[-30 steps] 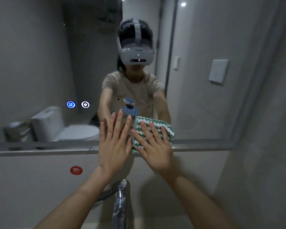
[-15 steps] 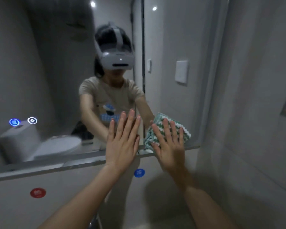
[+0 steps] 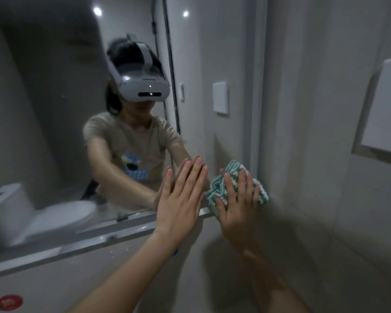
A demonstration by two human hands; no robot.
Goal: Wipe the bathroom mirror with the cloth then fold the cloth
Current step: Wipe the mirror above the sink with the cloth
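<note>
The bathroom mirror (image 3: 54,109) fills the upper left and reflects a person wearing a headset. A green and white striped cloth (image 3: 221,188) is bunched against the mirror's lower right corner, right by the side wall. My right hand (image 3: 237,202) lies flat on the cloth with fingers spread, pressing it to the glass. My left hand (image 3: 181,197) is flat on the mirror just left of the cloth, fingers straight and holding nothing.
A metal ledge (image 3: 95,240) runs along the mirror's bottom edge. A red round sticker (image 3: 8,226) sits on the wall below it. The grey side wall (image 3: 314,132) stands close on the right, with a white panel (image 3: 384,109) recessed in it.
Both hands and the cloth have slid to the right along the mirror's bottom edge, as far as its right corner. My view has turned right with them.
</note>
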